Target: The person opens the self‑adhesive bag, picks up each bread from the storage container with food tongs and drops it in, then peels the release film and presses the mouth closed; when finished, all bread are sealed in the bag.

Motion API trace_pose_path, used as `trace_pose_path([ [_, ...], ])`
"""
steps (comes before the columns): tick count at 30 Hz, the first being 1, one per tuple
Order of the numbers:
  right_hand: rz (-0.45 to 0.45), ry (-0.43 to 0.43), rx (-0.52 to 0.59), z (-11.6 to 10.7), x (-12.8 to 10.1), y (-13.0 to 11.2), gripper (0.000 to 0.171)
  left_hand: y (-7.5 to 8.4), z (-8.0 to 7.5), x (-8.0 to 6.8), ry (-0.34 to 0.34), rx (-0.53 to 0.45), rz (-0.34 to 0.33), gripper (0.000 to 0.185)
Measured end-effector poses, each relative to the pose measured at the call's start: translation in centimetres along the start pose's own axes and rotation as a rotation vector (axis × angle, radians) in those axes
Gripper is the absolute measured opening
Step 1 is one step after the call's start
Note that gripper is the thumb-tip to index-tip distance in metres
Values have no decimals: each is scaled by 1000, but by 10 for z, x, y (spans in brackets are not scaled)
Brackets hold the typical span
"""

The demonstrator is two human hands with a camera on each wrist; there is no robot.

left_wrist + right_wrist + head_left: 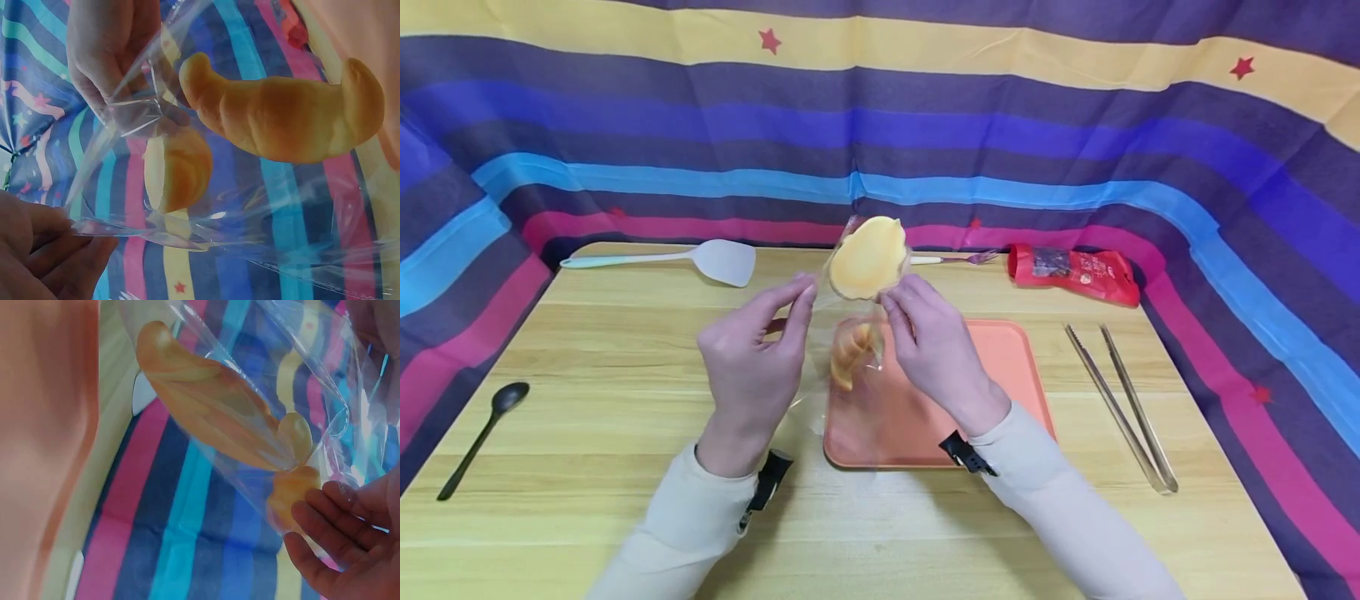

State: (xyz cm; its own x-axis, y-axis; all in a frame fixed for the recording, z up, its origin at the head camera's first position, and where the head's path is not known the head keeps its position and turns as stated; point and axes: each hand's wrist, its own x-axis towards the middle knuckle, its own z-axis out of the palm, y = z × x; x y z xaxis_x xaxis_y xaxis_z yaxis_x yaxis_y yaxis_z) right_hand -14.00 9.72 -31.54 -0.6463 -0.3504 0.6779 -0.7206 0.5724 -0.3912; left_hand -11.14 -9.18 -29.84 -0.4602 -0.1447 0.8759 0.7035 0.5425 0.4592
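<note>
Striped cloth backs the wooden desk (625, 367). I see my left hand (752, 367) and right hand (936, 350) each pinching an edge of a clear bag (206, 206), grips closed on the plastic, held above the orange tray (1000, 375). Inside are two bread rolls (287, 119). Tongs (1120, 408) lie to the right, a black spoon (482, 433) far left.

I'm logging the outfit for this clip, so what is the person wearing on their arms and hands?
Both arms wear long, light beige sleeves. The left hand and right hand are bare, with no gloves. A black strap with a clip sits at each wrist, at the cuff's edge.
</note>
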Motion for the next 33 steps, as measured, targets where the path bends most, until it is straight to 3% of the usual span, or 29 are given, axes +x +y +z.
trace_pose_path([
  [6,-49,25,-79,-13,0,6,15,8,8,-4,-17,-14,-9,8],
  [10,-36,38,-90,-20,0,8,13,13,13,-8,-16,-43,-17,8],
  [21,143,71,133,-34,-3,7,12,21,15,-10,-51,-95,-4,7],
  [28,98,91,157,-34,-10,9,12,13,12,-11,-96,-209,40,14],
  [33,51,117,158,-32,-14,12,13,-4,8,-11,-120,-275,-25,22],
])
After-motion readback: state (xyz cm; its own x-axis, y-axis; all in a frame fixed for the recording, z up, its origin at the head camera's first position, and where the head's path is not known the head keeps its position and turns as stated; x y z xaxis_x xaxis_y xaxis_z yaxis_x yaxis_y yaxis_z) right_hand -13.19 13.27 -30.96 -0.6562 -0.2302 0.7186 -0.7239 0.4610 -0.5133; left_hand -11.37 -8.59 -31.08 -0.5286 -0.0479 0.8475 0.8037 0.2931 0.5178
